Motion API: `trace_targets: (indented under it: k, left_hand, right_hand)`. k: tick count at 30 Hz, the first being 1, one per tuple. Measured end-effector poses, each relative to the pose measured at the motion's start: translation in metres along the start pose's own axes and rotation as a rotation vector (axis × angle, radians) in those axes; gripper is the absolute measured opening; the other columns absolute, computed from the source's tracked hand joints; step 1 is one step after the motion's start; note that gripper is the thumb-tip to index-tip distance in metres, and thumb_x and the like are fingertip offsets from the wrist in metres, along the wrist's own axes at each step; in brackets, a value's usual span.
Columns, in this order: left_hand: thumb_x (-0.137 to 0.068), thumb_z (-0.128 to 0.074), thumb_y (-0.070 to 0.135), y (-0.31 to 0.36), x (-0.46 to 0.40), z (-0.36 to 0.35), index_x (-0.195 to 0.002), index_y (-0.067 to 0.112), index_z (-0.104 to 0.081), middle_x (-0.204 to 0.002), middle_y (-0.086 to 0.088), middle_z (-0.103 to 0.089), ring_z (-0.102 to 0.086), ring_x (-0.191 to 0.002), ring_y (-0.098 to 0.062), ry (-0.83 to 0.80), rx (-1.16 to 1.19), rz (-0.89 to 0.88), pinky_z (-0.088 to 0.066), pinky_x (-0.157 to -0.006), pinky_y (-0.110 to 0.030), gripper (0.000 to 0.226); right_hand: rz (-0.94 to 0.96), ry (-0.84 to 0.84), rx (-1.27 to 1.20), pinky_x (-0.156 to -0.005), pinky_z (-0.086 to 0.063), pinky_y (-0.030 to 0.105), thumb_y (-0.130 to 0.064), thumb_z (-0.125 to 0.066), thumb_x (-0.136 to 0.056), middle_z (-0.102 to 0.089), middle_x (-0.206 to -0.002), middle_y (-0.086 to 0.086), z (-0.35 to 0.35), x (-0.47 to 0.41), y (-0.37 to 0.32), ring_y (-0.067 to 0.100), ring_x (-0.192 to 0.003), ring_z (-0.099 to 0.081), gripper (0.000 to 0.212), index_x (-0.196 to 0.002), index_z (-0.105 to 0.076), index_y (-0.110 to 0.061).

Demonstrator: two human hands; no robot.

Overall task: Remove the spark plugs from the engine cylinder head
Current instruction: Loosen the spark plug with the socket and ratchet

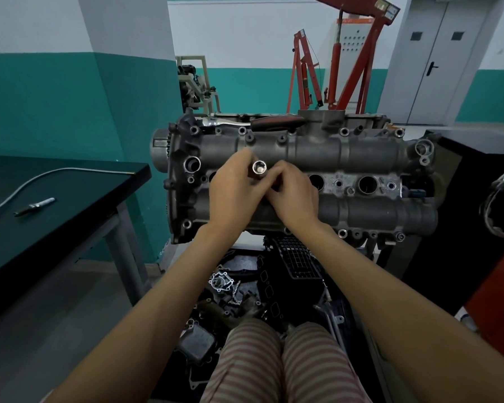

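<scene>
Striped trousers [277, 362] sit nearest. Above them the left hand [230, 193] grips a chrome socket [259, 169], and the right hand [296, 196] pinches its lower part, over the grey cylinder head [361, 152]. Farther left, one spark plug [35, 206] lies on the dark table [70, 184].

No readable text for you anywhere here. Label plate on red engine crane [386, 10] at top: print too small, blurred. Grey control cabinet [350, 39] behind crane: orange strip along top, marks illegible. Cylinder head [361, 152] castings: no legible numbers, no brand.
</scene>
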State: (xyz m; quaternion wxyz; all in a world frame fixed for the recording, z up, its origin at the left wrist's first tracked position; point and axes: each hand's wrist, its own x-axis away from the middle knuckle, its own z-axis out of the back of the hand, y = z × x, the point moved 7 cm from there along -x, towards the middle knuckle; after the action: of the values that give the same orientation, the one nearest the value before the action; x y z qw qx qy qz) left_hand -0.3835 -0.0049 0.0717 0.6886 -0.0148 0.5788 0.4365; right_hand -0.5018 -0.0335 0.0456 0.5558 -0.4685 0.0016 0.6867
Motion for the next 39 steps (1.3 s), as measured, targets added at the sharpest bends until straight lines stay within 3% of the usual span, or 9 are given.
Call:
trace_targets:
  k: [5,8,12,18,23,26,31,36,39]
  left_hand:
    - [-0.089,-0.059,0.003,0.001,0.018,-0.008,-0.118,0.004,-0.059,-0.111,-0.001,-0.064,-0.058,-0.102,-0.007,-0.109,0.157,-0.118,-0.043,-0.087,-0.013,0.029]
    - [-0.086,-0.066,0.01,-0.003,0.018,-0.002,-0.099,0.006,-0.065,-0.09,0.002,-0.068,-0.06,-0.082,-0.002,-0.011,0.179,-0.047,-0.044,-0.07,-0.007,0.014]
    - [-0.078,-0.075,0.027,-0.007,0.003,0.0,-0.074,0.012,-0.047,-0.07,0.001,-0.055,-0.05,-0.063,-0.01,0.015,0.115,0.021,-0.04,-0.056,-0.021,0.032]
    - [-0.09,-0.057,0.003,0.001,0.017,-0.009,-0.119,0.007,-0.057,-0.113,0.004,-0.063,-0.059,-0.103,-0.004,-0.127,0.232,-0.101,-0.045,-0.088,-0.015,0.029]
    - [-0.08,-0.072,0.026,0.004,0.003,0.004,-0.078,0.006,-0.059,-0.072,-0.002,-0.065,-0.059,-0.065,-0.017,0.02,0.011,-0.076,-0.047,-0.06,-0.032,0.024]
    - [-0.081,-0.07,0.031,0.004,-0.005,0.001,-0.077,0.008,-0.053,-0.072,-0.004,-0.06,-0.056,-0.067,-0.021,-0.06,0.019,-0.077,-0.046,-0.061,-0.044,0.029]
    - [-0.09,-0.055,0.004,0.007,0.019,-0.005,-0.117,0.004,-0.059,-0.112,-0.003,-0.064,-0.058,-0.103,-0.008,-0.083,0.175,-0.172,-0.044,-0.088,-0.013,0.027]
    - [-0.078,-0.074,0.024,-0.007,0.006,0.003,-0.076,0.015,-0.051,-0.071,0.004,-0.059,-0.053,-0.065,-0.009,0.035,0.136,-0.024,-0.039,-0.058,-0.011,0.025]
    - [-0.079,-0.073,0.027,-0.001,0.006,-0.001,-0.091,0.016,-0.055,-0.09,0.002,-0.06,-0.054,-0.08,-0.005,-0.027,0.147,-0.053,-0.043,-0.071,-0.014,0.024]
  right_hand:
    - [0.142,-0.002,0.037,-0.059,-0.031,0.028,-0.017,-0.051,-0.085,-0.064,-0.091,-0.002,0.001,0.007,-0.007,0.022,-0.087,-0.057,0.015,-0.098,-0.059,-0.018]
    - [0.164,-0.029,0.075,-0.064,-0.034,0.027,-0.019,-0.051,-0.086,-0.061,-0.103,-0.003,-0.003,0.006,-0.009,0.019,-0.095,-0.057,0.025,-0.11,-0.057,-0.019]
    - [0.032,-0.013,0.009,-0.059,-0.027,0.026,-0.029,-0.061,-0.08,-0.06,-0.101,-0.006,-0.001,0.002,0.0,0.014,-0.088,-0.056,0.025,-0.102,-0.054,-0.02]
    - [0.149,0.022,0.034,-0.053,-0.032,0.027,-0.019,-0.054,-0.086,-0.053,-0.088,-0.001,0.001,0.01,-0.006,0.019,-0.079,-0.055,0.014,-0.097,-0.059,-0.013]
    - [0.083,0.001,0.021,-0.061,-0.038,0.029,-0.03,-0.059,-0.083,-0.055,-0.1,-0.004,0.0,0.006,-0.005,0.017,-0.087,-0.057,0.026,-0.106,-0.058,-0.019]
    - [0.024,0.021,0.014,-0.057,-0.038,0.031,-0.032,-0.06,-0.082,-0.053,-0.091,-0.003,0.001,0.003,-0.001,0.019,-0.081,-0.055,0.02,-0.089,-0.055,-0.014]
    - [0.098,0.033,-0.031,-0.06,-0.033,0.025,-0.023,-0.055,-0.086,-0.058,-0.096,-0.006,0.003,0.009,-0.003,0.013,-0.084,-0.057,0.014,-0.098,-0.061,-0.016]
    - [0.096,0.002,0.019,-0.062,-0.036,0.027,-0.029,-0.058,-0.084,-0.054,-0.106,-0.003,0.0,0.007,-0.004,0.016,-0.089,-0.057,0.03,-0.113,-0.057,-0.02]
    - [0.03,0.02,-0.021,-0.058,-0.033,0.029,-0.026,-0.06,-0.082,-0.054,-0.098,-0.003,0.001,0.004,0.0,0.018,-0.083,-0.056,0.017,-0.095,-0.056,-0.017]
